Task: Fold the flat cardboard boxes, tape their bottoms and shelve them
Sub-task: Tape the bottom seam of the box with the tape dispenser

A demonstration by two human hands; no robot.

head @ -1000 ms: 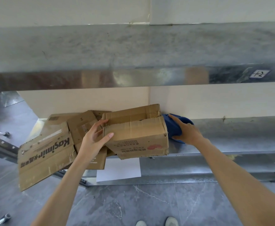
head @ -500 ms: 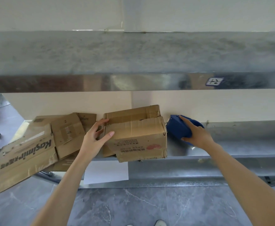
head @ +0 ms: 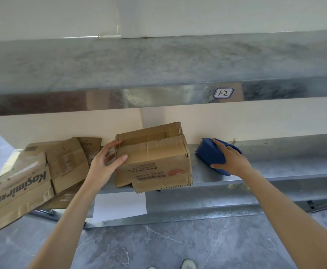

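**Tape dispenser [head: 210,155] now apart from the folded box [head: 154,160]**

Compared with one second ago, the blue tape dispenser has come away from the right side of the folded cardboard box. Before it was touching the box; now a narrow strip of bare metal shelf [head: 284,167] shows between them. The box itself stays in the same place on the shelf, in the middle of the frame. Its top flaps are open and its torn lower edge hangs a little over the front of the shelf.

The left hand [head: 105,165] grips the left upper corner of the box, with the thumb on the front face and the fingers curled over the side flap. The right hand [head: 231,161] lies on top of the dispenser, right of centre, and its fingers are curled around the blue body, which seems to rest on the shelf.

At the left of the frame, the flat cardboard boxes [head: 23,183] lie in an overlapping pile, and one of them sticks out over the shelf edge. A white sheet of paper [head: 120,205] is below the box. On the upper shelf rail there is a label [head: 223,93] written "1-2". At the bottom edge, a shoe tip [head: 187,265] shows on the grey floor.
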